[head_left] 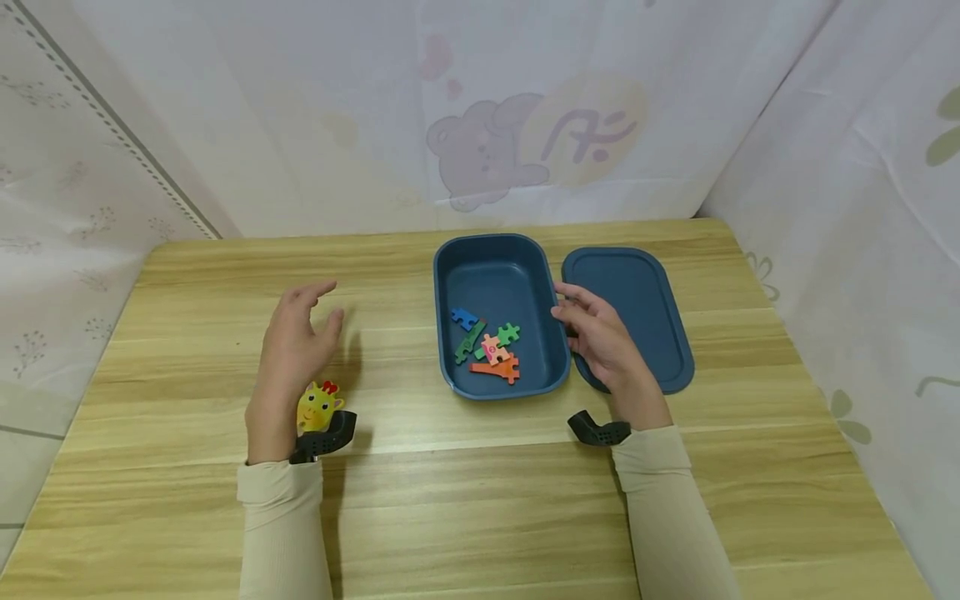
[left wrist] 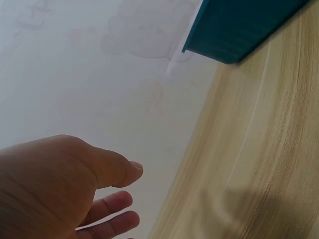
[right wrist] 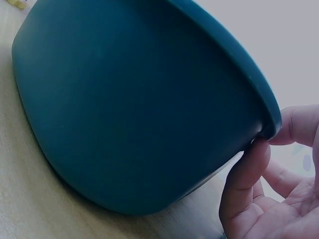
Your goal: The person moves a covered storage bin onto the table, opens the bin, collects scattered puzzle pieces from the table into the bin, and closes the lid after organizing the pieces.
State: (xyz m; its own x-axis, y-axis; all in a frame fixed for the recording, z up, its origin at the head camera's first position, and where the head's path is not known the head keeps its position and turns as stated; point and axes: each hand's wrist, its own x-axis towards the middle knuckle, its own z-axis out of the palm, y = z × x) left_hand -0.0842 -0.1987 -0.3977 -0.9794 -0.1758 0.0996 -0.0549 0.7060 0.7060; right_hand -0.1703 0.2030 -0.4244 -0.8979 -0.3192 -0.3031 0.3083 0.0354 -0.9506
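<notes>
A dark blue plastic box (head_left: 551, 333) stands uncovered on the table. Lying in its near part are several puzzle pieces, among them a blue one (head_left: 464, 318), a dark green one (head_left: 469, 342), a light green one (head_left: 508, 333) and an orange one (head_left: 495, 367). My right hand (head_left: 600, 337) pinches the box's right rim between thumb (right wrist: 246, 172) and forefinger. Left of the box, my left hand (head_left: 292, 342) hovers over the table with nothing in it, fingers loosely bent and thumb apart. Partly hidden by the left wrist is a yellow giraffe-head piece (head_left: 318, 404).
The matching blue lid (head_left: 637, 308) lies flat right of the box, partly under my right hand. A wood-grain table (head_left: 465, 500) carries everything. Behind and at the sides hangs a pale printed curtain (head_left: 337, 125).
</notes>
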